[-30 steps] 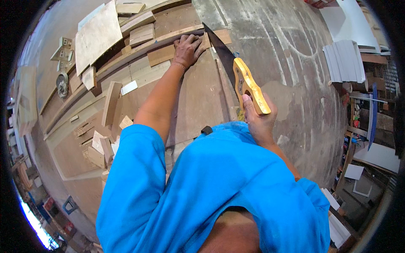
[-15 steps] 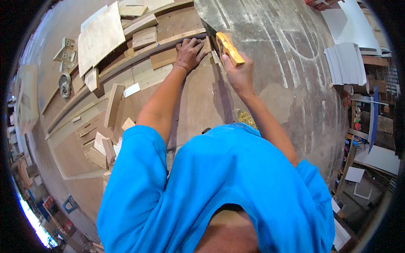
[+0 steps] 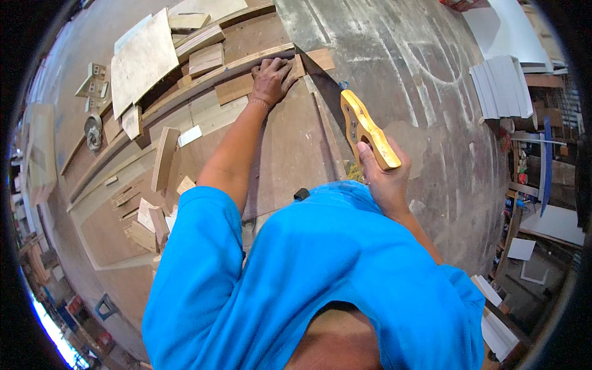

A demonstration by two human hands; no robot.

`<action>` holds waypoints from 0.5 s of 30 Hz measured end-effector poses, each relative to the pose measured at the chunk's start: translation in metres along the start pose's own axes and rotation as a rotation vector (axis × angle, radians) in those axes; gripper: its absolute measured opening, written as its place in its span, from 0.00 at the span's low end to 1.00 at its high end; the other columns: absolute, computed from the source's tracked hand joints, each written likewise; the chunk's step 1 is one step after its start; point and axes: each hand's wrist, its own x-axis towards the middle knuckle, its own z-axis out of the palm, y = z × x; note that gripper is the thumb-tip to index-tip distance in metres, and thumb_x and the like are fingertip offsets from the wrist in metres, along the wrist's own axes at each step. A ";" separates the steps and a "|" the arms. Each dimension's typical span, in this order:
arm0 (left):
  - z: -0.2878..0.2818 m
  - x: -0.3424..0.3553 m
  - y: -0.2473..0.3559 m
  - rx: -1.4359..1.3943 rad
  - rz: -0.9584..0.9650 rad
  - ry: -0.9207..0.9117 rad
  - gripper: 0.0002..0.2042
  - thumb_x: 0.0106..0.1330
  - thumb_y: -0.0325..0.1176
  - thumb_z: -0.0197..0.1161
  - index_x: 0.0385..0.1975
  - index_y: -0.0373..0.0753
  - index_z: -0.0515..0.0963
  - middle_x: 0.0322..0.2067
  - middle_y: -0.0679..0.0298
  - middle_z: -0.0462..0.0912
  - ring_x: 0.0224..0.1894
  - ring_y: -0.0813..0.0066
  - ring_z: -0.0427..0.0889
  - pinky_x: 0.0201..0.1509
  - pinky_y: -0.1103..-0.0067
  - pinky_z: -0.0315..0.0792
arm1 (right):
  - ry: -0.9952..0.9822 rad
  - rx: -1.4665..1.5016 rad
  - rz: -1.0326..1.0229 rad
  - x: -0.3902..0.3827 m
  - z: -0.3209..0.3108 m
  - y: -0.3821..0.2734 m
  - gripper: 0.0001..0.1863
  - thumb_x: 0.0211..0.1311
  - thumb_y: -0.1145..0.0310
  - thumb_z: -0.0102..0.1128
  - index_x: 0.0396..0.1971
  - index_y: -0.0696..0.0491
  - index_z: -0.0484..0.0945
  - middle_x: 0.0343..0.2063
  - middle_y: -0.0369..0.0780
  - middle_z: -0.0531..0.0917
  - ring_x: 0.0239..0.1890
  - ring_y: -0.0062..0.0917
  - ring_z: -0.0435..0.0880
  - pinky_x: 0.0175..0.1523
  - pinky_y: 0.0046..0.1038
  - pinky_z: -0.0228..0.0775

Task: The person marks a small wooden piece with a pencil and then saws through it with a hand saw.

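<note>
Handsaw (image 3: 354,103) in the right grip (image 3: 388,177), blade (image 3: 324,80) forward and leftward.

Yellow-handled saw (image 3: 370,132) in right grip (image 3: 388,179), left grip (image 3: 271,81) against long wooden strip (image 3: 226,72)

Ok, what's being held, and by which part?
The right hand holds a saw by its yellow handle; the left hand lies on wood, its grip unclear.

A worn grey surface (image 3: 441,166) streaked with white, pale panels (image 3: 502,86) stacked at the upper right, cluttered shelving (image 3: 508,231) ranged along the right edge, bright light (image 3: 54,333) seen at the lower left.
</note>
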 end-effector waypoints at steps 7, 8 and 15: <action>0.001 0.000 0.001 -0.034 -0.031 -0.042 0.17 0.54 0.46 0.59 0.42 0.45 0.77 0.42 0.68 0.74 0.46 0.67 0.68 0.47 0.68 0.57 | 0.066 -0.123 -0.268 0.075 0.063 0.026 0.10 0.50 0.70 0.60 0.22 0.62 0.73 0.15 0.43 0.75 0.19 0.23 0.73 0.25 0.27 0.63; -0.002 0.000 0.005 -0.009 -0.037 -0.061 0.18 0.54 0.46 0.59 0.42 0.45 0.77 0.41 0.69 0.74 0.46 0.67 0.68 0.46 0.68 0.57 | 0.060 -0.126 -0.265 0.089 0.069 0.026 0.10 0.50 0.70 0.60 0.22 0.62 0.73 0.16 0.45 0.75 0.19 0.25 0.74 0.25 0.28 0.63; -0.003 0.005 0.003 0.014 -0.031 -0.070 0.18 0.54 0.47 0.59 0.42 0.47 0.77 0.41 0.70 0.73 0.46 0.68 0.67 0.44 0.67 0.57 | 0.039 -0.113 -0.196 0.107 0.067 0.033 0.10 0.48 0.69 0.61 0.22 0.62 0.73 0.18 0.48 0.77 0.20 0.33 0.77 0.27 0.31 0.65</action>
